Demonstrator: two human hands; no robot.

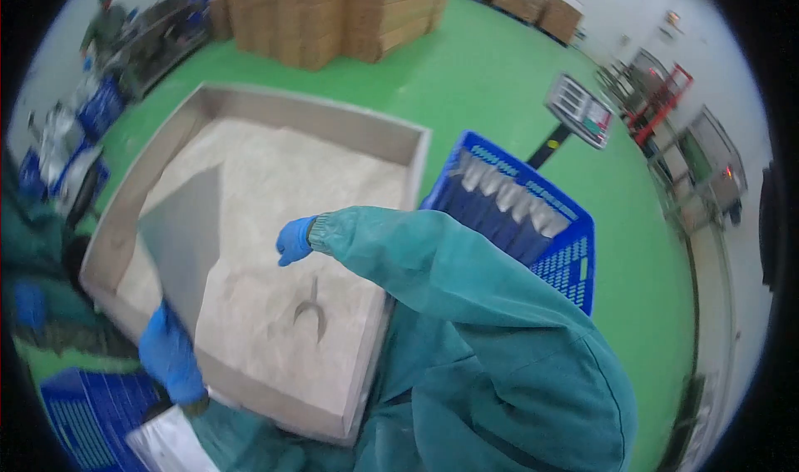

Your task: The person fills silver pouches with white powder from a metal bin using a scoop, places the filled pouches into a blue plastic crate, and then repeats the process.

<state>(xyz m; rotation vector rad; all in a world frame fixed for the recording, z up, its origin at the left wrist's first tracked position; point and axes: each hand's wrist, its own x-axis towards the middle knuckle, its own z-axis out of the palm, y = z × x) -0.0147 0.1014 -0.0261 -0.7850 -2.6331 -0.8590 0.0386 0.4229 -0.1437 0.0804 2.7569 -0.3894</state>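
Note:
A blue glove covers my left hand (171, 355), whose fingers are closed on the lower edge of a flat grey pouch (187, 243) above the left part of a large tray (312, 122). Pale powder (283, 181) fills the tray. My right hand (295, 240), also in a blue glove, hangs over the middle of the powder with its fingers curled in and nothing visible in them. Below it, a scoop (310, 310) lies partly sunk in the powder, apart from both hands.
A blue crate (587, 231) with several filled pouches stands right of the tray, beside a scale display (580, 110). Another blue crate (79, 426) is at lower left. A co-worker's sleeve (62, 305) borders the tray's left side. Cartons (325, 14) stand behind.

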